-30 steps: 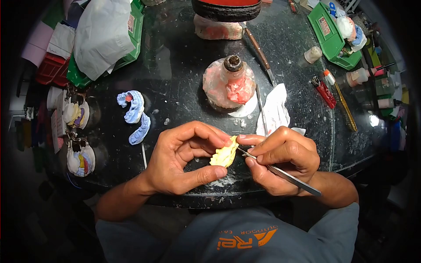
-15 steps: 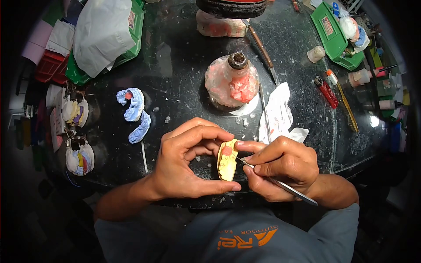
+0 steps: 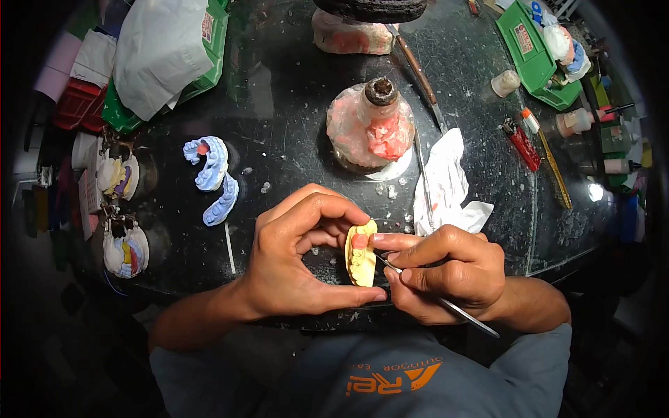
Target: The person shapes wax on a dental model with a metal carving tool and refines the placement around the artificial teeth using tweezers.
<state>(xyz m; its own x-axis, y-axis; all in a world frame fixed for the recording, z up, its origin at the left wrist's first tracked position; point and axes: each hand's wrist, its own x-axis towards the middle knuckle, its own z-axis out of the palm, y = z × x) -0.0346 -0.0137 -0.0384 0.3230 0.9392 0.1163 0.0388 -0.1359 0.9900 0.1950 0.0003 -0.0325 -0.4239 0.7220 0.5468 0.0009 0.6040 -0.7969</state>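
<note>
My left hand (image 3: 300,254) grips a small yellow dental model (image 3: 361,268) between thumb and fingers, near the front edge of the bench. A patch of pink wax (image 3: 359,241) sits on the model's upper teeth. Pinched in my right hand (image 3: 449,275) is a thin metal dental carving tool (image 3: 463,315), its tip close to the model's right side; whether it touches I cannot tell. An outstretched finger of the right hand rests at the model's edge. Left of the hands lie two blue dental models (image 3: 208,164), the upper one with a pink spot.
Beyond the hands stands a wax-covered burner (image 3: 369,132). A white tissue (image 3: 446,184), a wooden-handled knife (image 3: 417,70), a red-handled tool (image 3: 523,148) and a toothbrush (image 3: 547,157) lie to the right. Green trays (image 3: 533,59) and mounted models (image 3: 125,247) stand along the sides.
The carving tool's tip has drawn slightly down and back from the pink wax area. The yellow model has turned slightly in my left hand, and the camera view has shifted a little.
</note>
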